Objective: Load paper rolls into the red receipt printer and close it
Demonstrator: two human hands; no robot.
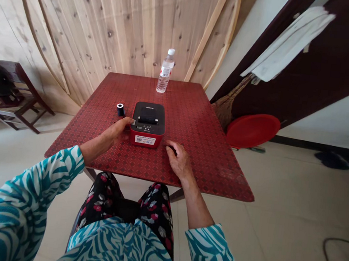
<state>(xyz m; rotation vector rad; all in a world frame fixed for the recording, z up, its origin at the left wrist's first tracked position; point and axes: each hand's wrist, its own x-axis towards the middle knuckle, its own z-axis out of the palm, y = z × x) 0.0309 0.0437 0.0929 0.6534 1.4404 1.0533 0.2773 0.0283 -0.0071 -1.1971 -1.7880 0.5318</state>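
Observation:
A small receipt printer [148, 123], black on top with red sides and a white label on the front, sits on the red patterned table [113, 86]. My left hand [117, 132] is at its left side, thumb on the top edge by a small grey piece; the other fingers are mostly hidden and seem to lie along the side. My right hand [180, 159] rests on the table just right of the printer, fingers loosely bent and apart, holding nothing. A small black roll with a white end [120, 109] stands left of the printer, beyond my left hand.
A clear water bottle [164, 73] with a white cap stands upright near the table's far edge. Wooden boards [111, 24] rise behind the table. On the right are a broom [232, 99] and a red basin [254, 130]; a wooden chair [19, 93] is at the left.

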